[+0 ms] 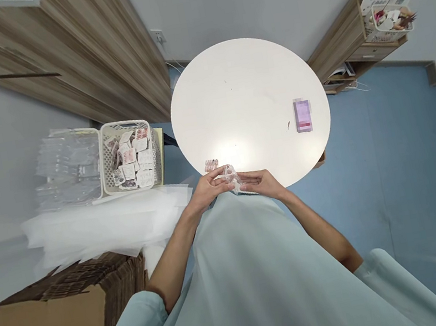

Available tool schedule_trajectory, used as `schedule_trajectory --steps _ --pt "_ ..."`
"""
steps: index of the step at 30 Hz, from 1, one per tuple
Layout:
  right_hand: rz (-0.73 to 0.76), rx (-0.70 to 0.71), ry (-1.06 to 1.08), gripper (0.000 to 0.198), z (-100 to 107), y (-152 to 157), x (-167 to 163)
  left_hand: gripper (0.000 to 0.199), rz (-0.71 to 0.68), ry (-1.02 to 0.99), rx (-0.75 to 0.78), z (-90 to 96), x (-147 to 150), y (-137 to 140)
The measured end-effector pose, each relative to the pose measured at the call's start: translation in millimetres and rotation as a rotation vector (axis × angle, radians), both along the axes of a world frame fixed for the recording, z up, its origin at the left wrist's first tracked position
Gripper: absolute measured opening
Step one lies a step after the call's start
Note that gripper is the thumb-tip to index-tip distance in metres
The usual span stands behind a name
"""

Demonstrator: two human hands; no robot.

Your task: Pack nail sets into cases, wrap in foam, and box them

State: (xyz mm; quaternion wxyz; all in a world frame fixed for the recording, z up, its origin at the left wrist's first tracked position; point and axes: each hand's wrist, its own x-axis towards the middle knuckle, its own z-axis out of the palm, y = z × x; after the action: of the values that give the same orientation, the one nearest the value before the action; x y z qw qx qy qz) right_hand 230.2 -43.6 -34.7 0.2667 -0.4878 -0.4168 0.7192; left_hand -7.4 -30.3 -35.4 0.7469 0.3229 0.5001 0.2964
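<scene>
At the near edge of the round white table (245, 79), a small clear plastic case (230, 174) is held between both of my hands. My left hand (208, 188) grips its left side, fingers closed along it. From the other side my right hand (260, 182) pinches it with thumb and fingertips. Fine details of the clear plastic are too small to make out. Just beyond my left fingers lies a small set of pinkish, nail-shaped pieces (211, 165) on the tabletop.
A blurred purple item (303, 115) lies on the table's right side. To the left stand a white basket of printed cards (131, 156), clear plastic packaging (69, 166), white sheets (106, 225) and flattened cardboard boxes (47, 322). A wooden cabinet (97, 49) rises behind them.
</scene>
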Motion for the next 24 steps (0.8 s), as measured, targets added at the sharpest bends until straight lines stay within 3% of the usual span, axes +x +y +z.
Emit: schedule_trajectory --steps 10,19,24 --pt "-0.101 0.075 -0.046 0.065 -1.1 5.3 -13.8 0.091 0.037 -0.094 0.053 -7.5 -8.5 -4.2" --pt "-0.223 0.210 -0.216 0.066 -8.0 21.3 -25.3 0.086 -0.077 -0.022 0.116 -6.1 -22.8 -8.0" --pt "-0.220 0.196 -0.262 0.068 -14.7 32.3 -26.4 0.071 -0.056 0.050 0.119 -9.1 -22.4 -6.8"
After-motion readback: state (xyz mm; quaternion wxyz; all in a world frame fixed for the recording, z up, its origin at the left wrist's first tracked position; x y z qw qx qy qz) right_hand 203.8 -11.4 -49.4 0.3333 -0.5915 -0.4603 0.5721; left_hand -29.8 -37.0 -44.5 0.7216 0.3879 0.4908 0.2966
